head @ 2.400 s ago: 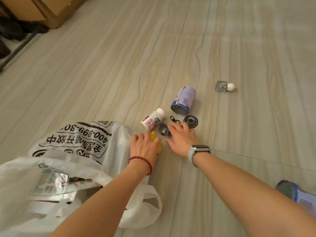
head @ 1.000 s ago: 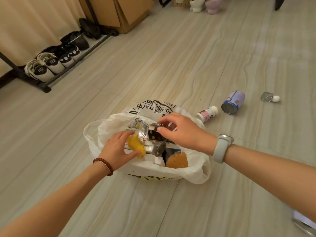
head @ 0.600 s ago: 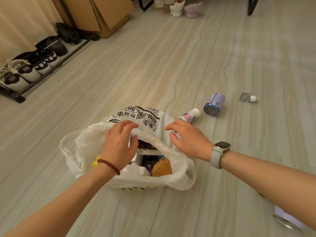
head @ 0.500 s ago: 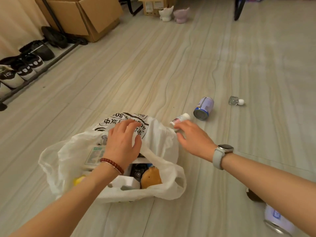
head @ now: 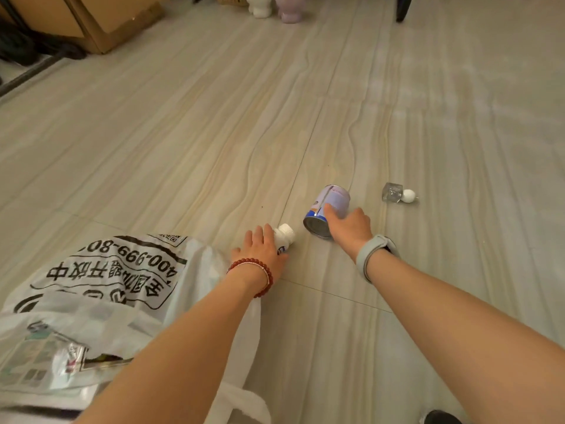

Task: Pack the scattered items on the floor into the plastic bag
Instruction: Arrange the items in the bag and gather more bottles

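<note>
Head view: hands point(head: 263, 249) newly on bottle point(head: 284, 235)

Thin plastic bag point(head: 101, 289); metal can point(head: 328, 209); glossy floor point(head: 183, 133).

Two bare forearms, both sleeveless.
The left wrist is wearing a red bead bracelet point(head: 255, 272); the right wrist is wearing a grey-banded watch point(head: 374, 250).

Cardboard box point(head: 101, 16), two figurines point(head: 276, 9) beyond.
</note>
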The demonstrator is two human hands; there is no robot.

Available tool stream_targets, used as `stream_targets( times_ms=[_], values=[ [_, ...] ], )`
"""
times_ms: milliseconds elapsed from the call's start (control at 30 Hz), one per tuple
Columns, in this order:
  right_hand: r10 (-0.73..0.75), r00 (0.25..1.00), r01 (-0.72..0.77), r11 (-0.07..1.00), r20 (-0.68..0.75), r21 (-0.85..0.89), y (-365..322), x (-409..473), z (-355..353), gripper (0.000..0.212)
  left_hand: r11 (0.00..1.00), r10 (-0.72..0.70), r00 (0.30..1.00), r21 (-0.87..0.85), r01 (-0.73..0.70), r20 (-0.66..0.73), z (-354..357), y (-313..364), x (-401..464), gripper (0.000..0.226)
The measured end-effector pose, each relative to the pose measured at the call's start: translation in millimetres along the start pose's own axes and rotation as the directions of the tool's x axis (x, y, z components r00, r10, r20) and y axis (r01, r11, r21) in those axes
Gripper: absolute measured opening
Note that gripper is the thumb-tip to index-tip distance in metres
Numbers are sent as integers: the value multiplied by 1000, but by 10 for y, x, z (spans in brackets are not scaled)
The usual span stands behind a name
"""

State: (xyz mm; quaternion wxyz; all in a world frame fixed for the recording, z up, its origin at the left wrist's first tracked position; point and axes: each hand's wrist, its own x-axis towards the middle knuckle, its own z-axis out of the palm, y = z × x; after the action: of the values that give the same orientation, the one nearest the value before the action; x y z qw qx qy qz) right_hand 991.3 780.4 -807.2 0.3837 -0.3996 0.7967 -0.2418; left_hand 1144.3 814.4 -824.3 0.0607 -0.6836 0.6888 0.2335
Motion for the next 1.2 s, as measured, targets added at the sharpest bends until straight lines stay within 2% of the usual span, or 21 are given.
stream_targets(
  times_ms=[100,200,233,333,367,433,533,600,667,733,800,867,933,1000,1067,1133,1200],
  values=[
    [27,999,-28,999,-41,-18,-152,215,117,78,998,-8,1000,63,9,-20,141,-13,139,49],
    [114,993,-111,990,33,-84,-129,310,199,70,988,-8,998,153,17,-64,162,19,144,44],
    [96,995,-92,991,35,-101,-88,304,232,67,984,-7,997,174,20,-76,173,33,136,45],
    [-112,993,116,962,29,-248,23,209,277,65,988,-23,997,149,34,-74,183,58,136,46],
    [-135,990,143,958,50,-249,61,157,258,65,991,-34,998,130,41,-59,174,57,145,46],
    [-104,991,118,977,85,-179,176,45,207,64,990,-65,998,124,67,-19,141,53,124,44],
    [-116,993,118,985,29,-125,428,-176,116,58,967,-69,997,245,71,-19,101,31,-3,39],
    [-110,994,112,986,28,-119,600,-335,70,55,964,-47,994,255,70,-95,-4,-10,-124,38],
    [-69,994,77,992,85,-98,745,-514,16,59,987,-30,979,152,61,-201,-189,-27,-299,39],
    [-62,988,71,996,138,-61,834,-710,-21,62,998,27,952,61,-8,-304,-410,-62,-534,43],
    [-92,979,93,996,182,1,796,-972,-68,47,995,94,929,6,-98,-358,-623,-168,-848,47],
    [-161,957,150,987,242,66,674,-1246,-138,25,979,153,907,-66,-194,-392,-789,-344,-1212,52],
    [-259,930,236,965,262,114,517,-1509,-226,18,952,212,872,-110,-287,-441,-903,-574,-1596,56],
    [-334,887,291,940,319,175,351,-1792,-282,29,941,248,857,-99,-324,-451,-972,-851,-1976,60],
    [-388,826,339,921,409,190,231,-2071,-330,48,946,244,877,-100,-310,-415,-975,-1135,-2318,67],
    [-451,749,417,890,486,184,152,-2331,-334,40,958,223,900,-87,-273,-374,-897,-1393,-2592,70],
    [-504,672,543,834,543,101,121,-2545,-289,40,979,179,931,-38,-201,-317,-767,-1597,-2745,73]
  ],
)
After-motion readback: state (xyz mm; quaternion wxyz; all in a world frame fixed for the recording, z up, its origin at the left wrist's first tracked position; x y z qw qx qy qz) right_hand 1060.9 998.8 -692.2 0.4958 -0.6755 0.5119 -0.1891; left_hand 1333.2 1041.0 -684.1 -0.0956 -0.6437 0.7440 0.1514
